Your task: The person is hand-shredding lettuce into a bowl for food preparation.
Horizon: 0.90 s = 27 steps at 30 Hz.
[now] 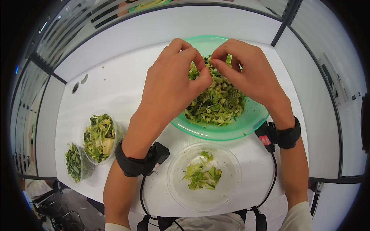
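Note:
Above a green translucent bowl (pixel 210 134), my left hand (pixel 175 73) and my right hand (pixel 248 71) are close together, with thumb and forefinger of each pinched. Anything between those fingertips is too small or hidden to name. A large heap of chopped leafy greens (pixel 217 104) fills the bowl below them. Nearer to me, a clear round plastic bowl (pixel 175 194) holds a few loose leaf pieces (pixel 202 177). Both wrists wear black straps with small cabled boxes.
Two clear plastic tubs stand at the left: a larger tub (pixel 120 133) with cut greens and a smaller tub (pixel 88 165) with darker leaves. White partitions (pixel 165 27) enclose the white table (pixel 115 84). Black cables (pixel 274 173) hang from both wrists.

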Tool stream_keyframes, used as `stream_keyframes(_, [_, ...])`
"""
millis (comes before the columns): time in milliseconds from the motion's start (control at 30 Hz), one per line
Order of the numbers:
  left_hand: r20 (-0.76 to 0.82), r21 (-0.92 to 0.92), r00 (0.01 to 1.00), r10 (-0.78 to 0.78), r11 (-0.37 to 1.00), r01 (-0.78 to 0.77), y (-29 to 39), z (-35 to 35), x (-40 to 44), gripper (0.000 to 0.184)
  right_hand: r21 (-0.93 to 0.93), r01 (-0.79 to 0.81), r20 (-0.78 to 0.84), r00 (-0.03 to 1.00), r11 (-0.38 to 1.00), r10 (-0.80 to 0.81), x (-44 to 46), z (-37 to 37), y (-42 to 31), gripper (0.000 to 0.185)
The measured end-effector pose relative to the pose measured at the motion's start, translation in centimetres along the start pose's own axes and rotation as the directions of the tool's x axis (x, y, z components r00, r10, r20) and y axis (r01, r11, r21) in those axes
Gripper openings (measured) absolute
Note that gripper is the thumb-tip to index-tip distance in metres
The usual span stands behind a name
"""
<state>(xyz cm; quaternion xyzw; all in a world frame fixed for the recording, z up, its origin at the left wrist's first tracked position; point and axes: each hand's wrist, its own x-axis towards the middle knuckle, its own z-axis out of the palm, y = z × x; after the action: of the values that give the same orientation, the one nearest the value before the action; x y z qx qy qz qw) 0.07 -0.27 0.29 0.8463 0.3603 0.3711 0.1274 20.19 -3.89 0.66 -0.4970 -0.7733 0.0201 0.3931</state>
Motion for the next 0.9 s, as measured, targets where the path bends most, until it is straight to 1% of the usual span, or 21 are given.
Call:
stream_keyframes(167, [0.004, -0.023, 1.0, -0.022, 0.999, 0.022, 0.0, 0.0, 0.0, 0.012, 0.014, -0.005, -0.011, 1.0, 1.0, 0.005, 0.0, 0.0, 0.0, 0.014])
stream_keyframes(267, [0.01, -0.008, 1.0, 0.002, 1.0, -0.002, 0.0, 0.0, 0.0, 0.012, 0.039, -0.075, -0.006, 0.997, 0.996, 0.075, 0.1, -0.3, -0.3, 0.016])
stream_keyframes(367, [0.017, -0.011, 1.0, -0.02, 1.0, 0.02, 0.2, 0.0, -0.1, 0.013, 0.033, -0.067, -0.039, 0.997, 0.997, 0.068, 0.1, -0.3, -0.2, 0.017])
stream_keyframes(467, [0.034, 0.024, 0.999, -0.004, 1.0, 0.003, 0.1, -0.1, -0.1, 0.013, 0.042, -0.11, -0.088, 0.99, 0.993, 0.114, 0.2, -0.5, -0.6, 0.018])
stream_keyframes(567, [0.019, 0.006, 1.0, -0.01, 1.0, 0.009, 0.1, 0.0, -0.2, 0.013, 0.067, -0.181, -0.089, 0.978, 0.981, 0.187, 0.2, -0.6, -1.1, 0.018])
stream_keyframes(667, [0.029, 0.017, 1.0, 0.005, 1.0, -0.005, 0.0, 0.0, -0.1, 0.012, 0.066, -0.112, -0.065, 0.991, 0.992, 0.117, 0.2, -0.4, -0.6, 0.018])
stream_keyframes(700, [0.038, 0.021, 0.999, -0.009, 1.0, 0.008, 0.1, -0.1, -0.1, 0.012, 0.07, -0.131, -0.026, 0.991, 0.989, 0.133, 0.2, -0.6, -0.8, 0.019])
stream_keyframes(833, [0.023, -0.004, 0.999, 0.034, 0.999, -0.034, -0.2, 0.0, -0.2, 0.013, 0.073, -0.055, 0.021, 0.998, 0.996, 0.054, 0.0, -0.1, -0.2, 0.019])
stream_keyframes(900, [0.024, -0.002, 0.999, 0.037, 0.999, -0.037, -0.2, 0.0, -0.1, 0.013, 0.063, -0.061, 0.06, 0.997, 0.996, 0.058, 0.0, -0.2, -0.4, 0.02])
